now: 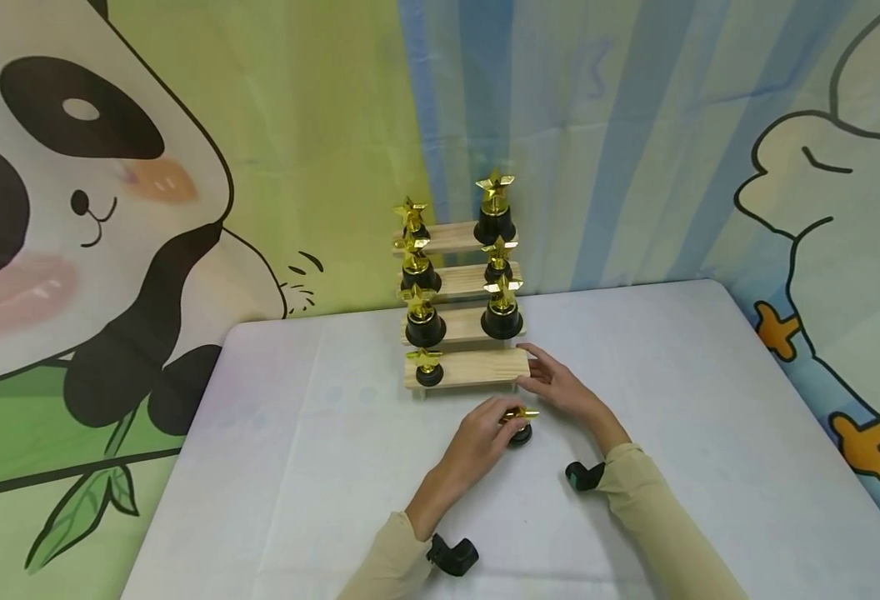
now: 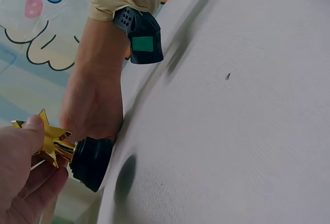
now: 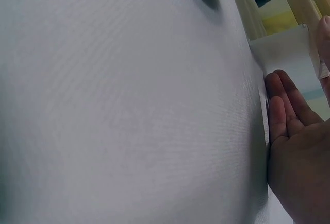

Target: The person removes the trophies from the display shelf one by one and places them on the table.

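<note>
Seven small star trophies already stand on the stepped wooden rack, and an eighth, the loose star trophy, is on the white table just in front of the rack's lowest step. The left hand has its thumb and fingers pinched round the gold star of that trophy; from the head camera most of the trophy is covered by the fingers, so only a gold point and part of the black base show. The left wrist view makes it clearer — the star trophy is tilted, its black base touching the cloth, the thumb pressing on the star. The right hand lies on the table beside the right end of the bottom step, fingers straight and close together, fingertips at or just touching the wood; whether they truly touch cannot be told. In the right wrist view the hand is cut off at the frame's edge, its edge resting on the cloth, and the rack behind it is blurred — only pale slats and a dark base at the top are recognisable. Black wrist-camera mounts sit on both forearms, the left one partly cropped by the bottom of the head picture. On the rack, the back trophies overlap one another, so their bases are partly hidden. A cartoon panda backdrop hangs behind the table.
</note>
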Action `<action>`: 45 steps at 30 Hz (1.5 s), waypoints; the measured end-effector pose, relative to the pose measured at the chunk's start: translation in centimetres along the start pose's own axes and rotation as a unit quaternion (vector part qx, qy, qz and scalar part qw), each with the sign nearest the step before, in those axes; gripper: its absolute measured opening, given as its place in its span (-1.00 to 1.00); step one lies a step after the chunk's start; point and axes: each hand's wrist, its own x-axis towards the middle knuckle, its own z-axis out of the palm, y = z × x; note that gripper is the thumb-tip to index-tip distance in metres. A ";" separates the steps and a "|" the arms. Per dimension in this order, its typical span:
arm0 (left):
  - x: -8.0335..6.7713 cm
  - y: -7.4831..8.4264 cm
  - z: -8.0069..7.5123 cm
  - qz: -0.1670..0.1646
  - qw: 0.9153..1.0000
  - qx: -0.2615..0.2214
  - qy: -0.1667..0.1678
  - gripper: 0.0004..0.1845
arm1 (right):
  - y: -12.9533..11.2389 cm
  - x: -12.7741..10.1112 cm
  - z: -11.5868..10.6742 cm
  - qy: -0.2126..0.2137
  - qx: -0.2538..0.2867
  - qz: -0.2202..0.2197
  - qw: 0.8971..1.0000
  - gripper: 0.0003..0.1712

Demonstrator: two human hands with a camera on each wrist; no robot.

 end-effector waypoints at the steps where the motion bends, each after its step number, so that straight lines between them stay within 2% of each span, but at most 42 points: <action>1: 0.1 0.0 0.1 0.001 1.000 0.002 0.000 -0.80 | 0.0 0.0 0.0 -0.001 -0.004 0.001 1.000 -0.23; 5: 0.5 0.0 0.3 0.005 1.000 0.012 -0.001 -0.81 | 0.6 0.4 -0.1 0.006 -0.005 -0.004 1.000 -0.21; 13: 0.8 -0.4 1.2 0.016 1.000 0.020 -0.003 -0.85 | 0.9 0.3 -0.1 0.008 -0.026 -0.043 0.999 -0.21; 20: 0.6 -0.7 1.7 0.004 1.000 0.022 -0.009 -0.84 | 0.8 0.3 0.1 0.005 0.001 -0.011 1.000 -0.22; 28: 0.4 -1.3 1.9 -0.004 0.999 0.030 -0.017 -0.79 | 1.0 0.4 0.0 0.005 0.002 -0.004 1.000 -0.23; 35: 0.3 -1.4 1.9 0.015 0.999 0.044 -0.007 -0.81 | 0.7 0.4 0.0 0.010 0.003 0.000 1.000 -0.22; 45: 0.1 -1.5 2.2 0.024 0.998 0.061 -0.004 -0.77 | 0.8 0.2 0.0 0.007 -0.009 -0.004 1.000 -0.19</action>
